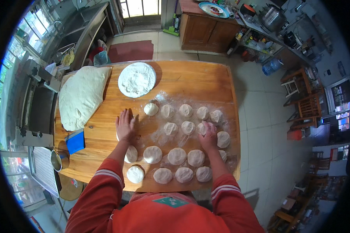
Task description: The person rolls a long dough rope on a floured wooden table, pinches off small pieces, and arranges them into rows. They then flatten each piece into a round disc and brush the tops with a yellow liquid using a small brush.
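My right hand (209, 136) has its fingers around a floured dough ball (201, 129) in the middle row, at the right of the wooden table (192, 78). Flat and palm down, my left hand (124, 125) lies at the left of the rows, its thumb apart. A pale edge of dough shows beside its wrist, mostly hidden. Flattened dough rounds (176, 156) make up the two rows nearest me. Farther off, several rounder dough balls (186, 110) sit on scattered flour. One smooth, whiter ball (150, 109) stands at that row's left end.
A large dough mass (83, 96) covers the table's far left, beside a bowl of flour (137, 79). A blue scraper (75, 141) and a metal cup (60, 160) are near the left edge. Past that edge stand a metal machine (39, 107) and a perforated tray (45, 169).
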A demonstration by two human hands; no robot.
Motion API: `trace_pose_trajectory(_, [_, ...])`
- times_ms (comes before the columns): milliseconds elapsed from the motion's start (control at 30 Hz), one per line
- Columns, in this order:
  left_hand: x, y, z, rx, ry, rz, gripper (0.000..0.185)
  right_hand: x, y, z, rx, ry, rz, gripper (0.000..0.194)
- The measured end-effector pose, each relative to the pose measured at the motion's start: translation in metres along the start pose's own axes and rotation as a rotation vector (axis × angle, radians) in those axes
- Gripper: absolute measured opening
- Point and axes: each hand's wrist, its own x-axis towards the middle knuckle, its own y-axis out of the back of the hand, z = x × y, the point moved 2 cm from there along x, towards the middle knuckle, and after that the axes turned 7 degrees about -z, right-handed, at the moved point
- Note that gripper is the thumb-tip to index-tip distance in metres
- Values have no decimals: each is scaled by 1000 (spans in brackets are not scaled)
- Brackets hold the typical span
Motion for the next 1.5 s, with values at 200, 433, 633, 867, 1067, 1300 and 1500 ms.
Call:
trace_pose_trajectory(200, [-27, -29, 71, -492, -300, -69, 42, -39, 0, -24, -127, -292, -113, 64])
trace_pose_trajectory(433, [-48, -100, 134, 10, -601, -195, 41, -10, -35, -6, -321, -134, -36, 73])
trace_pose_trajectory(633, [-60, -21, 97, 189, -286, -297, 56, -11, -30, 0, -10, -62, 82, 63])
trace_pose_trajectory(867, [-39, -48, 125, 337, -173, -144, 81, 4, -60, -74, 42, -120, -105, 59])
trace_pose_trajectory(1067, [-42, -50, 85, -180, -64, -145, 78, -7, -65, -138, 3, -8, -215, 61])
trace_pose_trajectory(1300, [39, -29, 123, 140, -473, 8, 59, 20, -98, -128, -198, 217, -50, 64])
trace_pose_trajectory(1500, [68, -30, 44, 17, -339, -233, 43, 18, -86, -116, 431, 147, -28, 67])
